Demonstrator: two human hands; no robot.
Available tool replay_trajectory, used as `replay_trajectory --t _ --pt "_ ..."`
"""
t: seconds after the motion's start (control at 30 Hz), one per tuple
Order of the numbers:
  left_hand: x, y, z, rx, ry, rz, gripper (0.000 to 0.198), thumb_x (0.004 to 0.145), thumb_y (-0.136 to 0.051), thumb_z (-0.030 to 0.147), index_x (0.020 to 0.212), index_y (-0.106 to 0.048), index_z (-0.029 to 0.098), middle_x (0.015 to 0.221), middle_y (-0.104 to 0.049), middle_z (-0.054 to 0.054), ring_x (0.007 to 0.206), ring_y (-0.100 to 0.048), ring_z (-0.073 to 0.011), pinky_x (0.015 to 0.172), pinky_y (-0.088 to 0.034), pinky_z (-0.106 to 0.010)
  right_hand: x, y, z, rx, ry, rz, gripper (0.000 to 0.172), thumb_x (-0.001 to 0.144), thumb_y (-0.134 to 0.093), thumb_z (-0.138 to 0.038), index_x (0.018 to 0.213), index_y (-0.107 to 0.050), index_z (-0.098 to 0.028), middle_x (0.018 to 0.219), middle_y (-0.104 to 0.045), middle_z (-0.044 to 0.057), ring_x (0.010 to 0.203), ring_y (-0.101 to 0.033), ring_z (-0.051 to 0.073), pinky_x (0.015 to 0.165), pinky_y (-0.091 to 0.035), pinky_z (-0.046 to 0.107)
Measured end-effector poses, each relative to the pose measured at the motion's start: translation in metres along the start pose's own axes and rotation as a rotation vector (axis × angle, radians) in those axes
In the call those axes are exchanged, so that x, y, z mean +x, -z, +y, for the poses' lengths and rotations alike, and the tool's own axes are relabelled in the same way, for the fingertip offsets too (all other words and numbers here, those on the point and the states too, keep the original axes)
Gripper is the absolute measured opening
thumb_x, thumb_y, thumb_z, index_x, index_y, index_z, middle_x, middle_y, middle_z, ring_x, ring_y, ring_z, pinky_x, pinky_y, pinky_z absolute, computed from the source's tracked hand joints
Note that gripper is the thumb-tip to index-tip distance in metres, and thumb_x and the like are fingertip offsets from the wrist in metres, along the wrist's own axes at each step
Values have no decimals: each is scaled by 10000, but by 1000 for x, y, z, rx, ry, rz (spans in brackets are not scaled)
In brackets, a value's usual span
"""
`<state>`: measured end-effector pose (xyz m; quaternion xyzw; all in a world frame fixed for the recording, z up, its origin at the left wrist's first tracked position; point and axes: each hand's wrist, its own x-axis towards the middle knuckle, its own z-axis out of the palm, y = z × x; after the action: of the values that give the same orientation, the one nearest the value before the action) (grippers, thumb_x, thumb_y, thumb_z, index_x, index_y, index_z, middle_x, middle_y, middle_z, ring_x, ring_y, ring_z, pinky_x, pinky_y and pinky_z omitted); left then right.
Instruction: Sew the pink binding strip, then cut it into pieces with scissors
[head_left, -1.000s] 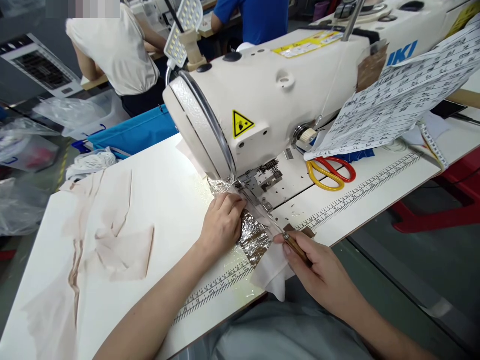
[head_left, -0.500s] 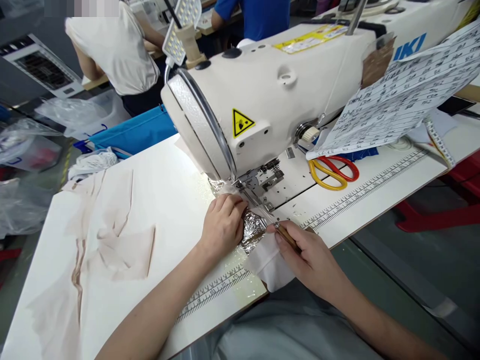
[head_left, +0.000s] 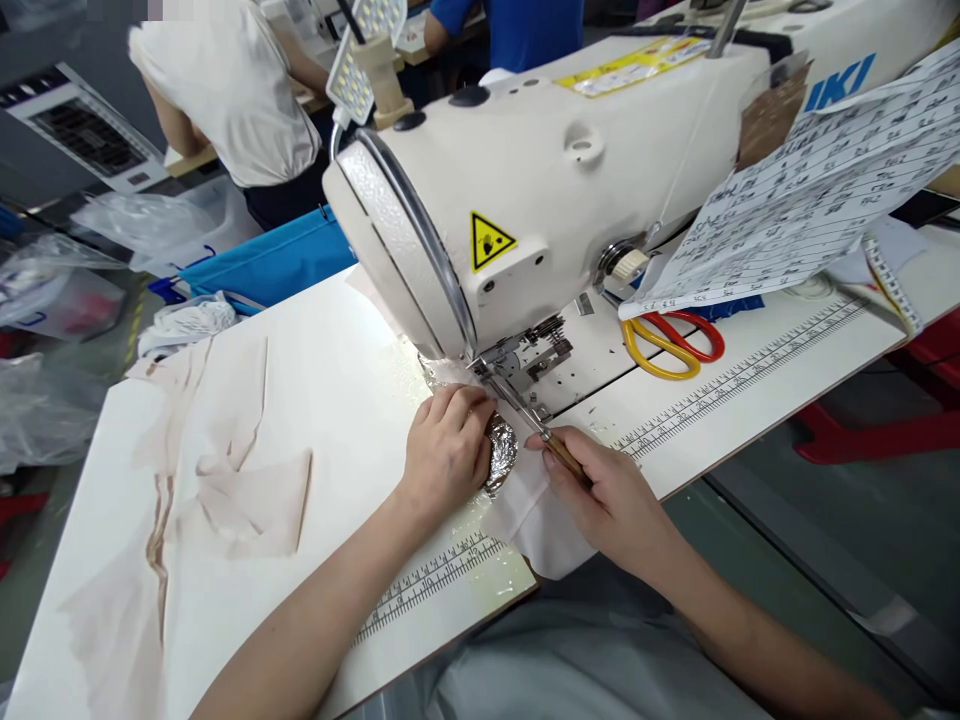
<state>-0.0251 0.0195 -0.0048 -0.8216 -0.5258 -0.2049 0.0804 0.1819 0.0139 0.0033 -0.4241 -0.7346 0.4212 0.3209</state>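
My left hand (head_left: 448,440) rests just in front of the presser foot of a white sewing machine (head_left: 547,180). Its fingers are curled and closed on pale, sheer fabric (head_left: 544,525); the exact grip under them is hidden. Beside those fingers, crinkled silver foil (head_left: 502,455) shows on the machine bed. In my right hand (head_left: 600,480) is a wooden-handled awl (head_left: 568,458), its metal shaft pointing up and left to the needle area. Below this hand the pale fabric hangs over the table's front edge.
Pale fabric pieces with brown edges (head_left: 251,500) lie on the white table at left. Scissors with yellow and red handles (head_left: 667,350) lie right of the needle, under a handwritten sheet (head_left: 802,210). A blue cloth holder (head_left: 274,260) hangs behind. Two people (head_left: 225,100) sit beyond.
My right hand and the awl have shifted slightly left and up. More pale fabric now covers the foil, so less foil shows. My left hand stays almost in place.
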Motion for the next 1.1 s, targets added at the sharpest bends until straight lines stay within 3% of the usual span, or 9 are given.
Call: replay_trajectory --t 0.27,0.4,0.5,0.67,0.77,0.87,1.03,1.1 --pt "4 -3 -1 81 36 -44 349 877 -476 146 1186 -635 122 1131 -625 -163 1026 -580 -295 776 -532 -423 1 -3 0 -72 60 12 213 1012 -380 -299 1037 -569 -206 810 -708 44 733 -693 206 612 -517 286" --pt "4 -5 -5 61 64 -72 404 860 -477 158 1238 -615 123 1162 -612 -162 1045 -573 -300 810 -537 -449 -4 -8 -4 -71 203 47 202 992 -404 -208 1129 -553 -206 969 -721 71 819 -692 200 687 -537 290" --pt "5 -7 -6 45 78 -70 400 859 -482 166 1237 -611 137 1156 -608 -150 1032 -569 -289 821 -541 -450 -7 -13 -12 -69 333 47 221 980 -395 -156 1145 -530 -215 902 -690 48 780 -664 183 689 -528 283" --pt "16 -10 -4 128 103 -104 207 935 -478 164 1038 -657 156 1016 -620 -117 880 -556 -236 694 -535 -358 -11 -26 -36 -68 596 12 239 989 -353 -141 1187 -471 -204 859 -645 32 721 -608 159 615 -482 251" --pt "24 -11 -5 182 147 -133 222 954 -458 114 880 -660 170 897 -622 -96 807 -553 -222 599 -495 -320 -18 -30 -48 -142 678 11 230 993 -331 -126 1176 -459 -178 795 -636 22 661 -599 157 557 -450 252" --pt "27 -11 -11 95 209 -69 246 982 -478 216 837 -674 183 888 -660 -81 810 -590 -213 559 -480 -302 -26 -25 -47 -176 616 -1 220 1010 -318 -139 1168 -467 -168 818 -681 37 670 -640 160 561 -455 255" --pt "21 -11 -27 -303 333 55 251 964 -527 320 834 -701 194 896 -704 -44 839 -659 -177 690 -539 -289 -21 -3 -20 -346 258 26 239 1037 -370 -259 1185 -520 -148 716 -702 18 534 -639 162 495 -405 257" --pt "20 -11 -31 -421 345 71 230 946 -549 315 822 -704 197 882 -708 -36 834 -666 -170 717 -537 -285 -12 1 -8 -456 195 59 293 1025 -356 -262 1206 -536 -118 720 -716 39 528 -648 185 475 -387 275"
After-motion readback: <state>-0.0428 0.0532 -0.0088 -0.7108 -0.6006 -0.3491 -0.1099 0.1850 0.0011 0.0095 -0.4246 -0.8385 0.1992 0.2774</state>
